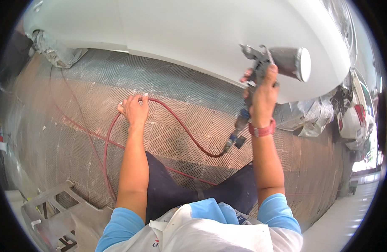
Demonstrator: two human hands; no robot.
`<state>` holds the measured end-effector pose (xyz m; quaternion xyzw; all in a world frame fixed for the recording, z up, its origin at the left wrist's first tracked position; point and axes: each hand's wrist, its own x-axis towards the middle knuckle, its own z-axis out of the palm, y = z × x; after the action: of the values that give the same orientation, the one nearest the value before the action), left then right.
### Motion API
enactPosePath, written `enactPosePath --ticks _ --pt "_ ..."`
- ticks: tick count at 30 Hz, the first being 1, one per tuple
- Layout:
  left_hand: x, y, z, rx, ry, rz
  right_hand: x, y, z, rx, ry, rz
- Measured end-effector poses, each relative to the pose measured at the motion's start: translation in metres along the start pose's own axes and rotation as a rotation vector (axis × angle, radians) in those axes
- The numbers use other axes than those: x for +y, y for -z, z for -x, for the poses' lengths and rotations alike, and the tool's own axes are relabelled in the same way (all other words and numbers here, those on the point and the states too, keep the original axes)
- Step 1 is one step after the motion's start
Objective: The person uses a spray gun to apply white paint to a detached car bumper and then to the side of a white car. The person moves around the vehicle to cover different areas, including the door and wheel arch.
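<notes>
My right hand (264, 94) is wrapped round the grip of a spray gun (254, 69), which has a dark cup (283, 62) with a white lid on its right side. The gun is held up in front of a pale car body panel (180, 29); I cannot tell how far apart they are. From the fittings under its grip (235, 135), a red air hose (185, 125) sags and loops to the left. My left hand (134, 109) is closed on that hose, with the fingers curled over it. Beyond the left hand the hose bends down toward the lower left.
Grey sheeting wraps the wheel areas at the left (59, 48) and right (305, 115) of the car. More red hose (82, 126) trails over the textured floor (180, 92). A grey frame-like part (71, 212) stands at lower left. Another white car (353, 122) is at far right.
</notes>
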<state>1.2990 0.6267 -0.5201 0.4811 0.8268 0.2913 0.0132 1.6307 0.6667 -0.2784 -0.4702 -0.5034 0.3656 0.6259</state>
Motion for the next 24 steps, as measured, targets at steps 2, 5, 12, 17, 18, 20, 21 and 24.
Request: enactPosePath --ticks 2,5,12,17,18,20,21,24 --pt "-0.019 0.007 -0.002 0.043 0.041 -0.007 0.0 -0.058 0.006 -0.095 0.035 -0.009" --pt "-0.043 0.016 -0.002 0.096 0.097 -0.022 0.002 -0.136 0.003 -0.249 0.111 -0.021" --pt "-0.073 0.026 -0.002 0.125 0.184 -0.064 -0.015 -0.254 -0.007 -0.434 0.205 -0.09" --pt "-0.074 0.026 -0.001 0.078 0.152 -0.054 -0.033 -0.226 -0.024 -0.397 0.054 -0.096" --pt "-0.072 0.024 -0.001 0.077 0.141 -0.052 -0.032 -0.214 -0.024 -0.362 0.126 -0.128" --pt "-0.067 0.023 -0.004 0.043 0.103 -0.021 -0.03 -0.169 -0.023 -0.247 0.172 -0.007" --pt "-0.063 0.021 -0.003 0.007 0.078 0.007 -0.028 -0.143 -0.022 -0.175 0.165 0.023" --pt "-0.046 0.015 0.009 -0.145 -0.017 0.088 -0.023 -0.049 -0.012 -0.027 0.151 0.117"
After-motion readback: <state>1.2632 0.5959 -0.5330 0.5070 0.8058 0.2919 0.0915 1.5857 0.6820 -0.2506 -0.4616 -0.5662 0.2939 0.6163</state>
